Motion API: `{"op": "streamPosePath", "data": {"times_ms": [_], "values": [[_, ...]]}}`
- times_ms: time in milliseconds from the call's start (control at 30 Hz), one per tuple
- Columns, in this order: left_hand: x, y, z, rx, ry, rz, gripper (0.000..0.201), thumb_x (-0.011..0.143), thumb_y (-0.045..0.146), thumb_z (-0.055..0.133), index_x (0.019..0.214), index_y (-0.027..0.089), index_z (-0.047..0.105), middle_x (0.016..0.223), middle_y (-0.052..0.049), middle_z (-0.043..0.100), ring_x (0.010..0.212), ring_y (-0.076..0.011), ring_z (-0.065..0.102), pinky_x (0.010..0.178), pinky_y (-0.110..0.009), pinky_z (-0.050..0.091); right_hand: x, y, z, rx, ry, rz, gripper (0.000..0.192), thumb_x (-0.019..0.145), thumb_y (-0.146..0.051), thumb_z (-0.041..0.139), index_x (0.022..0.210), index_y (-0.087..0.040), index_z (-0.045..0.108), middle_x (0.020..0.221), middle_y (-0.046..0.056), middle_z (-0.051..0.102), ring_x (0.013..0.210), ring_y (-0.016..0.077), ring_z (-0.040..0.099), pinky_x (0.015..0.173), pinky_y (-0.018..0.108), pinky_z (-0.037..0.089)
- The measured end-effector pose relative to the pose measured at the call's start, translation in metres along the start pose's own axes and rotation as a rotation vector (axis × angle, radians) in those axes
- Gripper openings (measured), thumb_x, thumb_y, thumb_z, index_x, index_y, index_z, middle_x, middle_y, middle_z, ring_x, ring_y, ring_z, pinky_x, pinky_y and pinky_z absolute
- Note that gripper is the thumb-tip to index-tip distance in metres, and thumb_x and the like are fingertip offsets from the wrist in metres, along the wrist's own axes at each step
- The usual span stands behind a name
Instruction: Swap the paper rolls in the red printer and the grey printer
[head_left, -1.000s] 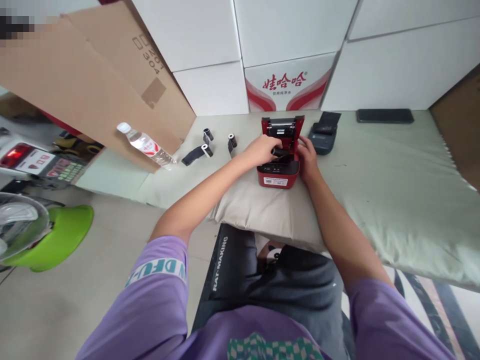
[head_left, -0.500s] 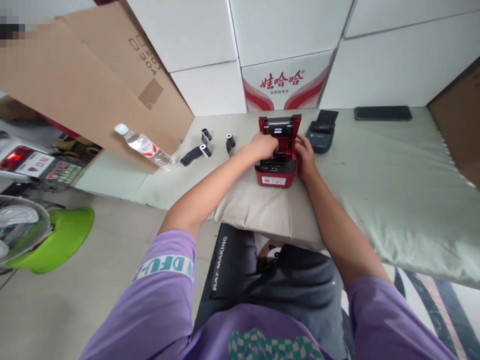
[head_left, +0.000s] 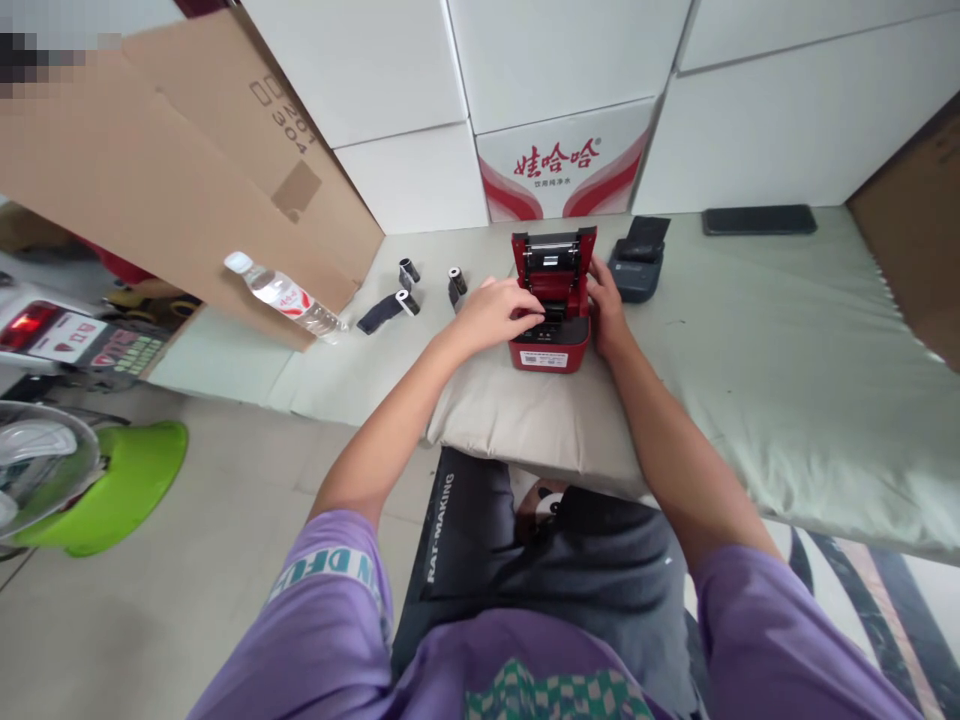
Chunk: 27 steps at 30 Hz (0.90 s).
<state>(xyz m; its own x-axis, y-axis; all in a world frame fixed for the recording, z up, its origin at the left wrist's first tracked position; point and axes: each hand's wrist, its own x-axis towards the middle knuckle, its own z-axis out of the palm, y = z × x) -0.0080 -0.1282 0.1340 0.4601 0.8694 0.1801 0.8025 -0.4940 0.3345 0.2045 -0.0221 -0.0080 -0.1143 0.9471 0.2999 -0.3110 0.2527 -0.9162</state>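
Observation:
A red receipt printer (head_left: 550, 357) with a black top sits on the padded surface. Its lid (head_left: 553, 255) is raised, showing a metal roller and the dark inside. Over the printer's front left, my left hand (head_left: 495, 312) has its thumb and fingertips close together in a pinch; whatever may lie between them is too small to make out. My right hand (head_left: 606, 305) is wrapped along the printer's right side, its fingertips partly hidden behind it. To the left lie several small paper rolls, among them a partly unrolled one (head_left: 406, 302) and another (head_left: 456, 280) nearest my left hand.
Right of the printer stands a smaller dark blue device (head_left: 636, 280) with a black flap raised. Farther right lies a black phone-like slab (head_left: 759, 220). A water bottle (head_left: 289, 300) leans at the left by a cardboard sheet (head_left: 225, 130). White boxes (head_left: 555, 60) line the back.
My left hand has drawn back out of the printer's inside to its front left edge. My right hand stays at the printer's right side. The view has shifted slightly.

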Motion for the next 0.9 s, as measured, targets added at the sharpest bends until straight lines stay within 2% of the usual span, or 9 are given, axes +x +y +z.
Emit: {"op": "streamPosePath", "data": {"times_ms": [133, 233, 433, 567, 633, 700, 800, 900], "values": [[-0.007, 0.001, 0.007, 0.051, 0.153, 0.034, 0.020, 0.103, 0.032, 0.067, 0.105, 0.026, 0.086, 0.123, -0.006, 0.084, 0.120, -0.0279, 0.069, 0.107, -0.050, 0.047, -0.003, -0.006, 0.000, -0.022, 0.009, 0.009, 0.078, 0.079, -0.071, 0.074, 0.149, -0.039, 0.061, 0.166, -0.001, 0.059, 0.157, 0.0320, 0.053, 0.121, 0.056, 0.055], [-0.008, 0.001, 0.009, 0.047, 0.241, 0.050, 0.016, 0.101, 0.029, 0.069, 0.102, 0.027, 0.085, 0.137, -0.007, 0.079, 0.133, -0.0294, 0.064, 0.112, -0.052, 0.046, -0.004, -0.009, 0.000, 0.000, 0.024, 0.024, 0.074, 0.078, -0.071, 0.073, 0.143, -0.037, 0.061, 0.163, 0.002, 0.060, 0.152, 0.0323, 0.057, 0.113, 0.054, 0.059], [-0.005, 0.007, 0.009, 0.029, 0.277, 0.071, 0.012, 0.099, 0.028, 0.071, 0.100, 0.027, 0.084, 0.159, -0.007, 0.066, 0.158, -0.0345, 0.049, 0.126, -0.059, 0.035, -0.009, -0.017, 0.004, -0.007, 0.046, 0.021, 0.063, 0.077, -0.077, 0.073, 0.124, -0.037, 0.061, 0.153, 0.000, 0.065, 0.134, 0.0269, 0.068, 0.102, 0.043, 0.062], [-0.002, 0.010, 0.012, -0.035, 0.248, 0.070, 0.013, 0.101, 0.026, 0.069, 0.101, 0.026, 0.081, 0.155, -0.007, 0.070, 0.148, -0.0302, 0.061, 0.126, -0.056, 0.035, -0.010, -0.018, 0.003, 0.008, 0.034, 0.023, 0.062, 0.078, -0.083, 0.072, 0.117, -0.036, 0.061, 0.145, 0.000, 0.067, 0.115, 0.0234, 0.072, 0.092, 0.039, 0.062], [-0.002, 0.010, 0.014, -0.082, 0.246, 0.066, 0.012, 0.101, 0.026, 0.068, 0.101, 0.025, 0.080, 0.150, -0.008, 0.074, 0.139, -0.0272, 0.068, 0.125, -0.053, 0.037, -0.008, -0.016, 0.001, 0.012, 0.013, 0.013, 0.057, 0.081, -0.082, 0.070, 0.114, -0.035, 0.061, 0.144, 0.000, 0.067, 0.114, 0.0220, 0.071, 0.090, 0.037, 0.060], [-0.001, 0.009, 0.018, -0.130, 0.259, 0.061, 0.012, 0.102, 0.027, 0.068, 0.100, 0.024, 0.080, 0.145, -0.008, 0.077, 0.135, -0.0258, 0.071, 0.123, -0.051, 0.039, -0.006, -0.013, 0.000, 0.003, 0.002, -0.020, 0.053, 0.083, -0.079, 0.071, 0.107, -0.033, 0.060, 0.140, 0.000, 0.068, 0.117, 0.0221, 0.070, 0.093, 0.037, 0.060], [0.000, 0.007, 0.023, -0.214, 0.294, 0.064, 0.012, 0.102, 0.030, 0.069, 0.098, 0.024, 0.079, 0.139, -0.008, 0.080, 0.131, -0.0254, 0.073, 0.121, -0.050, 0.042, -0.003, -0.010, 0.002, 0.019, 0.005, -0.088, 0.048, 0.077, -0.068, 0.082, 0.097, -0.031, 0.058, 0.121, 0.000, 0.071, 0.118, 0.0223, 0.068, 0.103, 0.038, 0.057], [0.003, 0.000, 0.029, -0.345, 0.325, 0.066, 0.018, 0.103, 0.036, 0.068, 0.095, 0.024, 0.079, 0.134, -0.009, 0.082, 0.128, -0.0247, 0.074, 0.120, -0.047, 0.047, -0.003, -0.009, 0.004, 0.032, -0.008, -0.095, 0.045, 0.073, -0.057, 0.086, 0.100, -0.032, 0.060, 0.108, -0.002, 0.070, 0.112, 0.0221, 0.069, 0.108, 0.040, 0.056]]}}
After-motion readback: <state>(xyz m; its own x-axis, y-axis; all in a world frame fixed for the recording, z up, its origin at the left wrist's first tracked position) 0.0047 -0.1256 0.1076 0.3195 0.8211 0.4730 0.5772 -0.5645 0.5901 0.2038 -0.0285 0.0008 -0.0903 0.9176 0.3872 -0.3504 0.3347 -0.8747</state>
